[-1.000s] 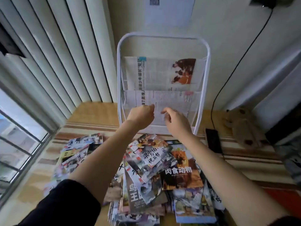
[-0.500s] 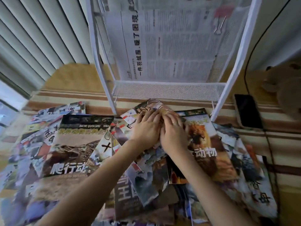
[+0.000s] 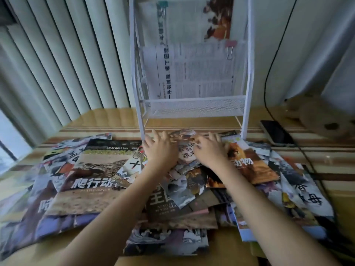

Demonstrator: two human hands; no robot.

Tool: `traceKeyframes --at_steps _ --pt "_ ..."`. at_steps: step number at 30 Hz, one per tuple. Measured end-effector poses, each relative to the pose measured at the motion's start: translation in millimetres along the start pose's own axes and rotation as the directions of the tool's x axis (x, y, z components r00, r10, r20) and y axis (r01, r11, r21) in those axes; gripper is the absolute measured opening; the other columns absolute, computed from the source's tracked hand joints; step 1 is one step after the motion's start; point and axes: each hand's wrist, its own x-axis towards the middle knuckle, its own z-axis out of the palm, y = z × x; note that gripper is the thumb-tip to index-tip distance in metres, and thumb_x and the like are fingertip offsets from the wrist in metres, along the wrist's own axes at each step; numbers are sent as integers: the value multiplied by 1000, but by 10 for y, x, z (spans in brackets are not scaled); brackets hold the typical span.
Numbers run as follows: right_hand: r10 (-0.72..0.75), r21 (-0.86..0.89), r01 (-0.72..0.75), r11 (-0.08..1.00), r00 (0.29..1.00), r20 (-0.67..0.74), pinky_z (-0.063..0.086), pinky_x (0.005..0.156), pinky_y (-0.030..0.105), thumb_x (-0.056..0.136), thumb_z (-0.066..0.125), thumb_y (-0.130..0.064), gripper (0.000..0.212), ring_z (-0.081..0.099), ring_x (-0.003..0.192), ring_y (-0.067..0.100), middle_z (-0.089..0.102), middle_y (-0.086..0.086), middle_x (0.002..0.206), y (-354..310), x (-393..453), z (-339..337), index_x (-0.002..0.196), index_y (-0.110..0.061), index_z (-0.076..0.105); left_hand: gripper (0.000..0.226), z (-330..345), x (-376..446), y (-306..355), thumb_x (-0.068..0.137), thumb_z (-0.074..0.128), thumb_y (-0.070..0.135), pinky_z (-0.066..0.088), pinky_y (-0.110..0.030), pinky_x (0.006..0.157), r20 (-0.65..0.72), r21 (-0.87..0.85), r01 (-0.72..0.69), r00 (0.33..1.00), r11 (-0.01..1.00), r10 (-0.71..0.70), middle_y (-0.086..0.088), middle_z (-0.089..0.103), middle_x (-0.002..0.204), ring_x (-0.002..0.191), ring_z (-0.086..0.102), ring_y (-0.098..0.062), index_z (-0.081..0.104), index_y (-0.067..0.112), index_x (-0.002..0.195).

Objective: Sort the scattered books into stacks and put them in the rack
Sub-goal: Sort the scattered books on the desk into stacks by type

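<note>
Pale vertical blinds (image 3: 57,60) hang at ten o'clock and a striped wooden surface (image 3: 326,156) runs beneath everything. At twelve o'clock stands the white wire rack (image 3: 247,73), already holding clipped newspapers (image 3: 194,73) in its upper pockets, its mesh bottom tray showing nothing inside. The scattered books (image 3: 99,175) lie spread and overlapping across the middle of the surface, from nine o'clock round to three, none of them yet in a tidy stack.

A second ago both hands were up at the rack's lower pocket; half a second ago they had dropped onto the pile, pressed side by side. Now they have parted slightly. The left hand (image 3: 160,152) rests with its fingers spread flat on the covers just below the rack's left leg, and the right hand (image 3: 208,150) lies beside it, its fingers apparently nipping the far edge of a small top booklet (image 3: 187,150), though blur makes that grip uncertain. A dark phone (image 3: 274,132) and a cable (image 3: 269,77) sit at two o'clock, apart from the pile.

That shift from rack to heap suggests the sorting itself is only beginning: gathering like-sized books comes next, and the loose glossy covers will probably slide when lifted.
</note>
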Motion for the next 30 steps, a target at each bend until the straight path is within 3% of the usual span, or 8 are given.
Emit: traceKeyframes --at_steps 4,9,12,16,20,23,26,30 --pt "16 69 -27 997 987 161 34 95 52 72 24 -79 75 50 106 25 55 -2 112 75 -149 -93 130 -34 40 52 -72 -195 -446 95 38 35 33 -48 106 51 -289 130 991 948 -120 -26 40 137 128 37 -41 33 3 136" --pt "45 78 -54 995 992 118 16 114 53 81 35 -75 77 25 140 27 27 1 153 98 -321 -129 142 -30 31 37 -129 -375 -636 89 57 22 39 -23 54 -28 -626 44 996 778 -79 1 57 94 77 54 -15 48 14 124" --pt "58 89 -63 994 997 52 8 115 48 82 37 -74 82 15 144 24 16 -2 157 131 -339 -94 149 -31 17 44 -78 -373 -714 85 65 16 46 -24 66 -76 -801 -2 992 598 -99 4 58 106 90 59 -12 49 20 125" --pt "51 163 -57 985 998 41 18 114 44 82 43 -72 80 21 142 24 23 -4 155 177 -302 -59 148 -35 16 68 -95 -308 -849 81 65 -9 49 -26 81 25 -984 40 996 173 -89 -5 50 130 119 51 -18 39 13 139" --pt "43 152 -39 988 999 -20 22 111 43 80 48 -70 75 22 140 27 32 -4 150 154 -278 -64 144 -41 21 75 -140 -238 -889 74 66 -18 47 -31 92 89 -995 92 993 34 -78 -10 51 137 114 55 -18 38 4 141" --pt "24 187 -12 982 998 -62 30 105 42 76 54 -70 73 32 132 27 42 -1 141 165 -258 -34 139 -41 28 71 -116 -232 -910 71 67 -20 55 -18 77 69 -996 74 991 49 -111 -8 60 126 108 60 -18 46 2 135" --pt "34 274 -8 962 996 -88 38 99 44 70 65 -67 78 45 121 27 47 0 136 213 -227 -22 136 -41 33 65 -87 -277 -861 73 71 -12 50 -6 65 -42 -973 -1 984 229 -175 -6 61 125 106 60 -13 51 6 132" --pt "77 416 -51 908 996 -44 40 95 42 65 76 -58 85 39 126 28 45 6 137 247 -159 -24 135 -39 33 59 -108 -359 -801 82 70 9 48 -22 89 -186 -852 -53 961 521 -206 -5 61 128 112 59 -11 48 14 137"
